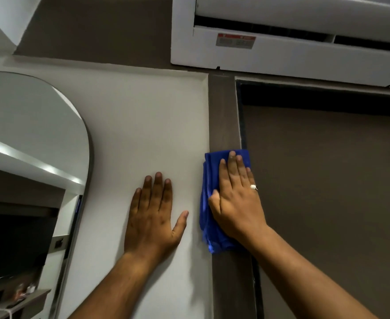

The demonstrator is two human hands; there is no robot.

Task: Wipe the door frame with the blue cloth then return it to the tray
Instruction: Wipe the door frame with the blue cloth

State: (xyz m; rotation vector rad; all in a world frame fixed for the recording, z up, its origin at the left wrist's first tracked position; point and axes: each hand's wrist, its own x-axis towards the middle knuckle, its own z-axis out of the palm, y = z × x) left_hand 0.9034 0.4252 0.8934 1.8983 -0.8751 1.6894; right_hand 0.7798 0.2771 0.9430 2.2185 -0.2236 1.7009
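Currently the right hand (pixel 236 201) presses the blue cloth (pixel 209 217) flat against the door frame (pixel 224 116), no closed grip; the loose lower folds could slip free. The left hand (pixel 152 217) rests open on the wall (pixel 143 125).

Bright blue cloth (pixel 210 203), plain and unpatterned, on a dark brown door frame (pixel 224 116). The door (pixel 327 180) is a flat grey-brown, the wall panel (pixel 143 123) off-white. White air conditioner (pixel 281 54) with a red-and-grey label (pixel 236 40).

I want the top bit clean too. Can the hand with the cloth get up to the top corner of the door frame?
Probably yes. The right hand presses the blue cloth flat on the door frame, and the brown strip above it is bare up to the corner. The air conditioner sits just above, but not across the way.
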